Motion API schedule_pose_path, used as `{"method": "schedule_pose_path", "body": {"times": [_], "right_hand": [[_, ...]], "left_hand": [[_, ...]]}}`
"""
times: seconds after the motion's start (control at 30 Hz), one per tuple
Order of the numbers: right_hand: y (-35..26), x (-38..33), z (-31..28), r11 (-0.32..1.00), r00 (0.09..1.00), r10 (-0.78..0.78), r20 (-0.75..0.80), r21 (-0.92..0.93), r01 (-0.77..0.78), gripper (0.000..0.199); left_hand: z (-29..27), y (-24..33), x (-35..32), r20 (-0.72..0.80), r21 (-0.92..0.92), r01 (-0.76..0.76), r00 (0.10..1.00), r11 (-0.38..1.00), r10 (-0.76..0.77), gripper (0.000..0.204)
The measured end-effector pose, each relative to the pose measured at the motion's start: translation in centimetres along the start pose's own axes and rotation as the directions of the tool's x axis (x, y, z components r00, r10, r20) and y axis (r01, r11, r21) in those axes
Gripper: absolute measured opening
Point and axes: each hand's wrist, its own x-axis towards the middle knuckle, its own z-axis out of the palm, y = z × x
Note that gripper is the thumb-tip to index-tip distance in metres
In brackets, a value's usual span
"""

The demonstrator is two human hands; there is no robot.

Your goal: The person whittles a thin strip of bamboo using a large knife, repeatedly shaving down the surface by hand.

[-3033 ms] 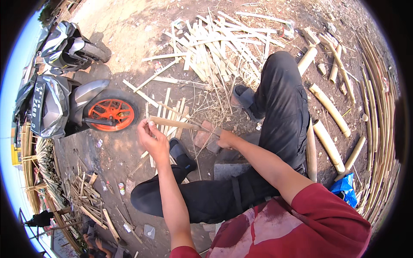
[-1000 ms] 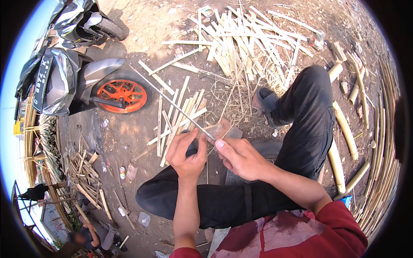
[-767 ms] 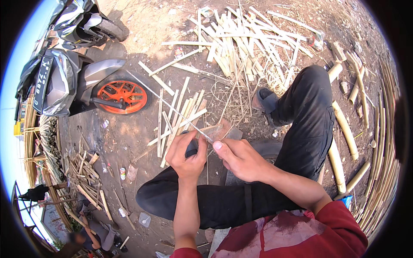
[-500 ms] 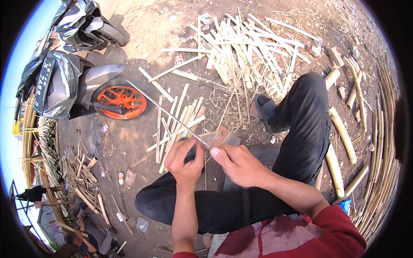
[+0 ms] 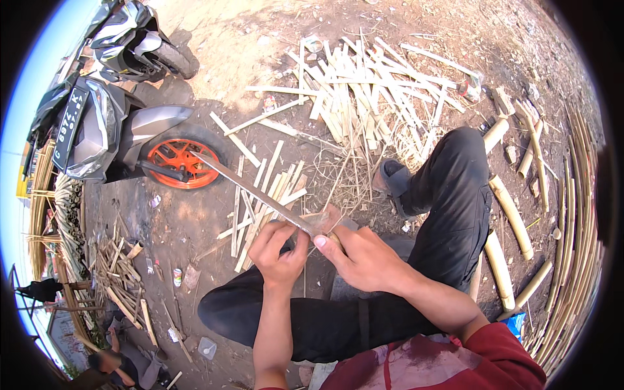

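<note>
A long, narrow knife [image 5: 250,185] with a straight metal blade slants from my lap toward the far left. My right hand [image 5: 364,260] is closed round its light-coloured handle, thumb on top near the blade's base. Close to that base, my left hand [image 5: 278,253] is closed, thumb and fingers pinched at the blade's lower edge. Exactly how the fingertips meet the metal is partly hidden. Beneath the blade lies a small pile of split bamboo strips [image 5: 276,188] on the ground. Both forearms rest above my bent leg in dark trousers [image 5: 260,312].
A larger heap of pale strips [image 5: 370,91] and shavings lies ahead. Cut bamboo pieces [image 5: 510,214] and long poles [image 5: 572,234] are at right. Two motorcycles stand at left, the nearer with an orange wheel [image 5: 179,162]. Another person [image 5: 123,361] is at lower left, near scrap wood [image 5: 120,279].
The blade has turned, so its broad flat side now shows instead of a thin edge. Both hands keep nearly the same place. The view has shifted slightly.
</note>
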Motion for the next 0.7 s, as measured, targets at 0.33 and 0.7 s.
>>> {"method": "schedule_pose_path", "body": {"times": [0.33, 0.7], "right_hand": [[-0.3, 0.2, -1.0, 1.0, 0.999, -0.018, 0.042, 0.002, 0.018, 0.057], [-0.3, 1.2, -1.4, 0.997, 0.995, 0.055, 0.085, -0.063, -0.05, 0.054]], "left_hand": [[-0.3, -0.1, 0.0, 0.043, 0.005, -0.016, 0.999, 1.0, 0.016, 0.017], [-2.3, 2.9, 14.0, 0.31, 0.254, -0.514, 0.845, 0.819, 0.435, 0.046]]}}
